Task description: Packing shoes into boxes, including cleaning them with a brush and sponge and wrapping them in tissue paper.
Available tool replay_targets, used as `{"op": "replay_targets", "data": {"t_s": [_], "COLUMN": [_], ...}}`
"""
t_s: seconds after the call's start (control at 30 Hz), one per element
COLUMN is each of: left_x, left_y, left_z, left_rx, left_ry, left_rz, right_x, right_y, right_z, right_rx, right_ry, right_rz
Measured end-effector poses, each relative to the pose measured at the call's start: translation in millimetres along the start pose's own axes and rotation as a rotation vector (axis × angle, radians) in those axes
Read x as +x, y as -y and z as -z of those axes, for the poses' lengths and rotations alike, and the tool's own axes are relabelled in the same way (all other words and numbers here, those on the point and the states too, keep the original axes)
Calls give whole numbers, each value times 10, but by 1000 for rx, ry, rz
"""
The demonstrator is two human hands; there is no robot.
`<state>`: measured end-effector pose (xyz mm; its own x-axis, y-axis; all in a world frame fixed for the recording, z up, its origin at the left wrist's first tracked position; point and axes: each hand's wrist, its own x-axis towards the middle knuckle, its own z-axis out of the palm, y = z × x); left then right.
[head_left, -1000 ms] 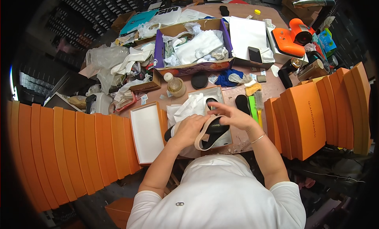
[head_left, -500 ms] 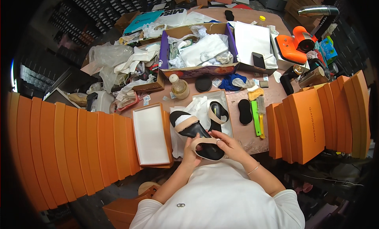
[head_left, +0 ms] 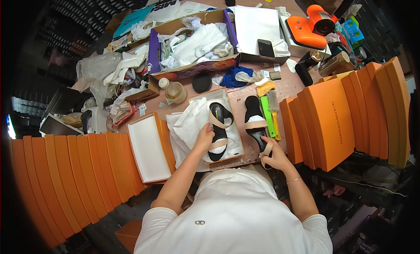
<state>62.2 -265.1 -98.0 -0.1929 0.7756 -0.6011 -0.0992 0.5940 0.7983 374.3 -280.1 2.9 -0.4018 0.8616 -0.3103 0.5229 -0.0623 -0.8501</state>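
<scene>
My right hand [head_left: 274, 156] grips a black sandal [head_left: 256, 132] with beige straps by its back strap. That sandal lies to the right of the open shoe box, its toe pointing away from me and white padding under the front strap. The matching sandal [head_left: 220, 133] rests in the open shoe box [head_left: 236, 142], over white tissue paper [head_left: 188, 118]. My left hand [head_left: 204, 138] is closed at that sandal's left side, between its two straps; some of the fingertips are hidden.
A box lid [head_left: 151, 151] with a white inside stands left of the tissue. Orange shoe boxes [head_left: 78, 175] line the left, more orange boxes [head_left: 328, 122] the right. A green brush [head_left: 267, 116], a bottle [head_left: 175, 92] and a purple carton [head_left: 194, 68] of cloths lie farther back.
My right hand has carried one sandal from in front of the box to its right side. The left hand has let go of it and moved to the sandal in the box.
</scene>
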Motion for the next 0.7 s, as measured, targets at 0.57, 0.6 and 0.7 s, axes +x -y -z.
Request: {"op": "replay_targets", "data": {"t_s": [0.57, 0.6, 0.7], "left_x": [-944, -995, -934], "left_y": [-997, -1007, -1203], "left_z": [180, 287, 708], "left_rx": [464, 290, 249], "left_ry": [907, 848, 174], "left_rz": [-45, 17, -259], "right_x": [536, 471, 295], "right_y": [1347, 1430, 860], "right_z": [-68, -12, 6], "right_rx": [-876, -777, -267], "right_ry": [522, 623, 596], "right_rz": [874, 692, 434]}}
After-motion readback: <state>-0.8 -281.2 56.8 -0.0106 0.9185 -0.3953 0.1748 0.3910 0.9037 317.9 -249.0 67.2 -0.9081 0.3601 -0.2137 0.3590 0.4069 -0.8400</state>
